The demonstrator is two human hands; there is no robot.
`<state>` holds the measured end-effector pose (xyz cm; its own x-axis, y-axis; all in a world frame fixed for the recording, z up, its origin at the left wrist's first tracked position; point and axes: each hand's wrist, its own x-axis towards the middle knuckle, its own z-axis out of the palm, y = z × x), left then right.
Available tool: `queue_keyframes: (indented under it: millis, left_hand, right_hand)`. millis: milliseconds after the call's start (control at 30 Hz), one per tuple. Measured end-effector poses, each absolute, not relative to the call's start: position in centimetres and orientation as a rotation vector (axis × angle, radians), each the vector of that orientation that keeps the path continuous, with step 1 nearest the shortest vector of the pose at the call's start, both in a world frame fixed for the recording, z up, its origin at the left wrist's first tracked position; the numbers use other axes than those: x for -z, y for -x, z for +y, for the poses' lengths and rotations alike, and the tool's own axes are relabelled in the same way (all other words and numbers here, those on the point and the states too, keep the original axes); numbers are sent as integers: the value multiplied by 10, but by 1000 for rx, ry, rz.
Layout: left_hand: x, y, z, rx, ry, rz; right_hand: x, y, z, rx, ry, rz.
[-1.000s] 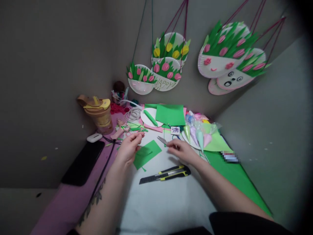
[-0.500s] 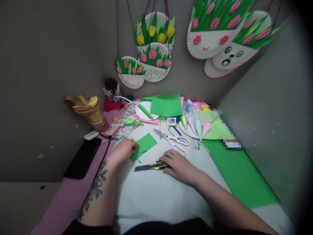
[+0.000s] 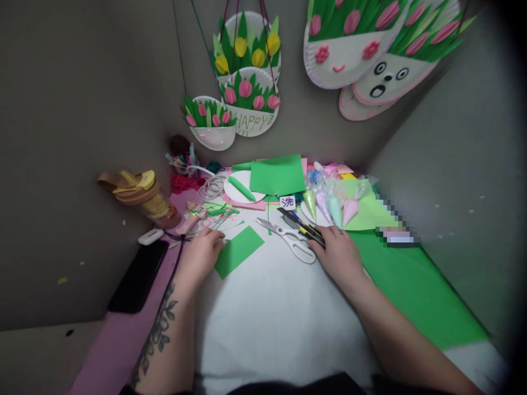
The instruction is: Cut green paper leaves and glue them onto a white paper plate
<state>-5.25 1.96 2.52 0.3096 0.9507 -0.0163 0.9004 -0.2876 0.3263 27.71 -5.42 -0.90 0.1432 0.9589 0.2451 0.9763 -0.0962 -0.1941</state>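
My right hand (image 3: 340, 247) is closed around the black-and-yellow handle of a utility knife (image 3: 310, 229), over the right side of the white cloth. The knife points up and left, partly covering the white-handled scissors (image 3: 284, 232), which lie beside my fingers. On the left, my left hand (image 3: 206, 249) has its fingers curled together at the upper left edge of a green paper piece (image 3: 241, 251). Whatever those fingers hold, if anything, is too small to make out. A thin green sliver lies just beyond them.
Green sheets (image 3: 278, 175), a white paper disc (image 3: 234, 192) and filled piping bags (image 3: 329, 203) crowd the back. A phone (image 3: 138, 277), an earbud case (image 3: 150, 237) and a lidded cup (image 3: 144, 200) are at left. Decorated paper-plate baskets (image 3: 249, 115) hang on the wall.
My right hand has let go of the scissors, taken up the utility knife from the front and carried it back and right. Small green scraps have left the paper piece by my left hand.
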Motion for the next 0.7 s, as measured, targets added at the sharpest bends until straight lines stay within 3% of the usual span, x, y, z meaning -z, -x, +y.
queue_keyframes:
  millis: [167,300,533,700]
  left_hand:
    - [-28,43,12,19,-2228,1752]
    - [-29,42,12,133,-2137,1714]
    - [-30,38,10,93,-2163,1761]
    - [-29,36,11,211,-2109,1711]
  right_hand:
    - [12,-274,-53,118,2152,-1878]
    - [14,-264,-56,171,1866,-1921]
    - [9,-245,-69,-200,1306,-2197]
    - [15,-231,-70,-238,1404,-2400]
